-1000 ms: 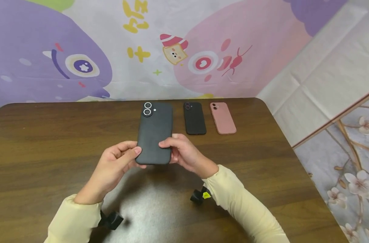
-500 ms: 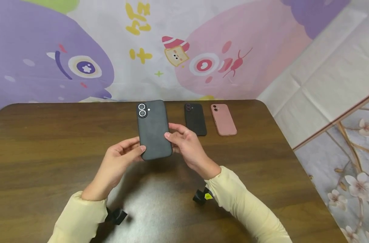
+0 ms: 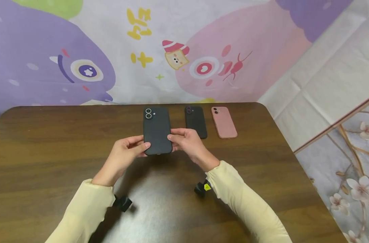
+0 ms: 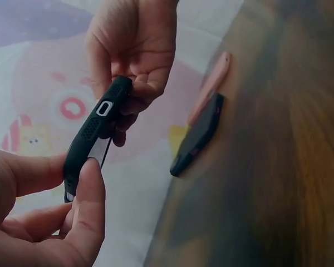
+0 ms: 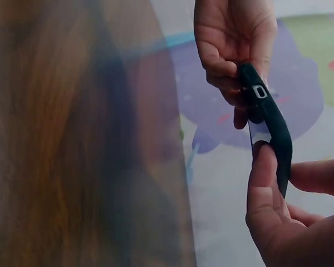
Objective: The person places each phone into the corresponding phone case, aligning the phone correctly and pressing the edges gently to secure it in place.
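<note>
A phone in a dark case [image 3: 157,131], back and twin camera rings facing up, is held above the table by both hands. My left hand [image 3: 125,153] pinches its lower left edge, thumb on the back. My right hand [image 3: 190,145] pinches the right edge in the same way. The left wrist view shows the bottom edge of the case [image 4: 94,122] with its port opening, between the left hand [image 4: 50,217] and the right hand [image 4: 136,50]. In the right wrist view the case [image 5: 273,117] also appears edge-on; its front is mostly hidden.
On the table [image 3: 66,141], behind and right of my right hand, lie a black phone [image 3: 196,119] and a pink phone [image 3: 224,122], side by side. A printed cloth [image 3: 148,84] hangs behind the table's far edge. Pale panels stand at the right.
The cased phone first tipped leftward, then straightened, and now sits slightly farther off, looking smaller. My right hand shifted its grip up the edge. The other two phones stayed put.
</note>
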Action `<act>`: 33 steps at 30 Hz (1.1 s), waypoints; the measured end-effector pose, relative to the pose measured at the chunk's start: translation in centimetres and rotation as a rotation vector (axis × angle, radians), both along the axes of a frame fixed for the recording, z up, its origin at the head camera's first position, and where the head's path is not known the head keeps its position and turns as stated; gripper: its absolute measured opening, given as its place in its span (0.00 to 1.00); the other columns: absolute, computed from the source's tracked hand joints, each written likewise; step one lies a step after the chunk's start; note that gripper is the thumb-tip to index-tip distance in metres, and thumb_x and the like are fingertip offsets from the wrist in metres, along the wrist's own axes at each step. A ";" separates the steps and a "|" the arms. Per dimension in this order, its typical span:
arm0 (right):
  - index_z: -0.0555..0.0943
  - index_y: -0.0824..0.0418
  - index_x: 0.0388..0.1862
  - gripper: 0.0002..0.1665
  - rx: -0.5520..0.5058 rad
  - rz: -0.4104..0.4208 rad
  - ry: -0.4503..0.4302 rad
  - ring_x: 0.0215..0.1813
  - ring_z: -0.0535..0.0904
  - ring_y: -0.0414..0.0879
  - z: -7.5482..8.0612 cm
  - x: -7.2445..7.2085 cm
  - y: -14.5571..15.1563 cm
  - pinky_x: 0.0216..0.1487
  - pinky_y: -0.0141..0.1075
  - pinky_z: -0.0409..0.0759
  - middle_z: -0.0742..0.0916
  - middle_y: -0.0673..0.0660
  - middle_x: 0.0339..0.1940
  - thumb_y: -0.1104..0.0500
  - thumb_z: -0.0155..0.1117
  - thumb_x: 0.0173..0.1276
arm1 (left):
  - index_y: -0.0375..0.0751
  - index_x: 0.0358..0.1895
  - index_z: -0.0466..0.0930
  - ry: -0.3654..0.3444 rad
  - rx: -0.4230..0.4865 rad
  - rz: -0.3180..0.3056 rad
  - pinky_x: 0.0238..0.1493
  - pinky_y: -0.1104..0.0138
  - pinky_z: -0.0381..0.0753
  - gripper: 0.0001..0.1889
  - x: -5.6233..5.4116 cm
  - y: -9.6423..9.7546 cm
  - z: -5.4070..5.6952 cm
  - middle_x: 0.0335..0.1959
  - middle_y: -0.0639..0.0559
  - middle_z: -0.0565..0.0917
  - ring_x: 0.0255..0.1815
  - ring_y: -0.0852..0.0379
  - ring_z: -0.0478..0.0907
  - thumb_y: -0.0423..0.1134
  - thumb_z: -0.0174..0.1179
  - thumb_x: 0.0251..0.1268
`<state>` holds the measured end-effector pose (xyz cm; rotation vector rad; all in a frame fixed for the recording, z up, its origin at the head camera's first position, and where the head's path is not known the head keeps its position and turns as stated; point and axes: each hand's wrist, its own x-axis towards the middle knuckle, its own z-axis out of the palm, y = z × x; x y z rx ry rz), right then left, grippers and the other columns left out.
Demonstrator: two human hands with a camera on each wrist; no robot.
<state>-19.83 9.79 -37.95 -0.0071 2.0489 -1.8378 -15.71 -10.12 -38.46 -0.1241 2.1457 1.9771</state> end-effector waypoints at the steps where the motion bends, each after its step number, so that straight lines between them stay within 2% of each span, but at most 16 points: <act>1: 0.72 0.71 0.60 0.25 0.006 -0.001 -0.003 0.24 0.81 0.38 -0.2 -0.4 0.0 0.32 0.30 0.84 0.84 0.69 0.47 0.64 0.59 0.66 | 0.23 0.62 0.66 -0.005 -0.004 -0.006 0.37 0.74 0.83 0.26 -0.3 0.0 -0.1 0.47 0.37 0.81 0.30 0.70 0.80 0.34 0.58 0.64; 9: 0.73 0.71 0.58 0.22 0.021 -0.044 -0.060 0.22 0.80 0.37 -1.6 -2.9 -0.2 0.27 0.27 0.81 0.84 0.69 0.46 0.65 0.59 0.66 | 0.21 0.63 0.62 -0.083 0.009 -0.047 0.39 0.75 0.82 0.27 -3.3 0.3 -1.6 0.51 0.34 0.76 0.32 0.68 0.78 0.34 0.56 0.66; 15: 0.73 0.70 0.59 0.23 0.039 -0.079 -0.094 0.23 0.79 0.37 -2.7 -4.2 -0.3 0.26 0.26 0.81 0.84 0.66 0.47 0.64 0.60 0.66 | 0.20 0.61 0.64 -0.093 -0.016 -0.056 0.36 0.76 0.82 0.25 -5.0 0.5 -2.6 0.49 0.35 0.76 0.29 0.67 0.77 0.33 0.55 0.66; 23: 0.74 0.70 0.58 0.22 0.031 -0.101 -0.125 0.22 0.77 0.38 -4.0 -5.9 -0.4 0.24 0.25 0.79 0.82 0.54 0.29 0.64 0.60 0.66 | 0.20 0.63 0.60 -0.142 -0.036 -0.048 0.37 0.77 0.81 0.26 -6.5 0.8 -3.5 0.58 0.29 0.71 0.28 0.68 0.76 0.33 0.54 0.67; 30: 0.73 0.71 0.59 0.23 0.023 -0.126 -0.145 0.20 0.76 0.37 -5.0 -7.1 -0.9 0.23 0.25 0.78 0.82 0.52 0.24 0.65 0.59 0.65 | 0.19 0.62 0.61 -0.180 -0.057 -0.020 0.34 0.78 0.81 0.26 -7.9 0.9 -4.2 0.55 0.32 0.72 0.26 0.68 0.75 0.32 0.54 0.66; 33: 0.73 0.71 0.59 0.23 0.026 -0.128 -0.141 0.19 0.76 0.37 -5.4 -7.6 -1.2 0.22 0.25 0.78 0.81 0.51 0.23 0.65 0.59 0.65 | 0.20 0.63 0.61 -0.197 -0.085 -0.018 0.34 0.78 0.80 0.26 -8.5 0.7 -4.4 0.57 0.31 0.71 0.27 0.67 0.75 0.33 0.54 0.67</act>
